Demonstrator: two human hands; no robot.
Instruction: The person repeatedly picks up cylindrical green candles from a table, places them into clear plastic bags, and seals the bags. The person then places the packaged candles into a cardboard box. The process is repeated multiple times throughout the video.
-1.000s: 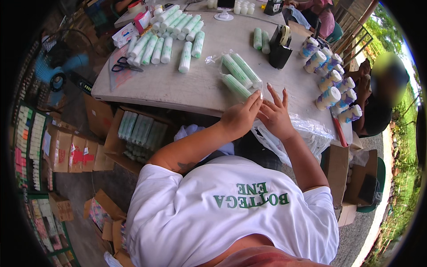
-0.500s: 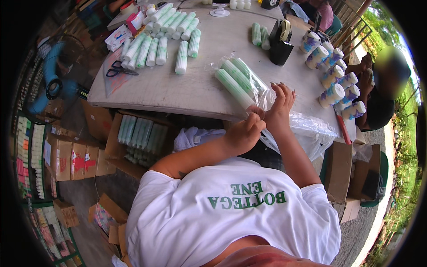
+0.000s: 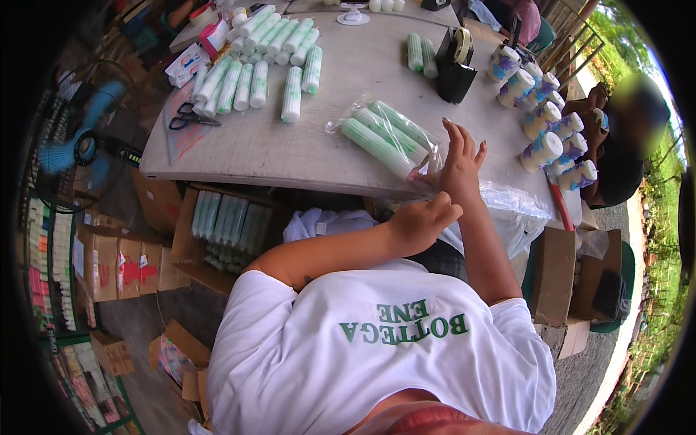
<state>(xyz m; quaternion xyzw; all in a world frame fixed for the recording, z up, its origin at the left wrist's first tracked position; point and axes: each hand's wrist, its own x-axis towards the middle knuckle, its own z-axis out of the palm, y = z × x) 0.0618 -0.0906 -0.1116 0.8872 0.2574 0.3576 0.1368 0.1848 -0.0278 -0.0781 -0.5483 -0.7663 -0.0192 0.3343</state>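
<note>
A clear plastic bag holding several white-and-green cylindrical packs lies near the table's front edge. Beside its right end is my right hand, fingers raised and spread; its thumb side is against the crinkled plastic, where contact is partly hidden. My left hand is below the bag, apart from the packs, with its fingers curled closed. Whatever those fingers may hold is too small or hidden to make out. A clear plastic sheet hangs over the table edge by my right forearm.
Similar packs are piled at the far left, near scissors. A black tape dispenser and two packs stand farther back. White-and-blue containers line the right side, near another person. A carton is below the table.
My left hand has moved right and toward me, away from the bag's end. The bagged packs have shifted slightly left. My right hand's fingers have spread more upright.
</note>
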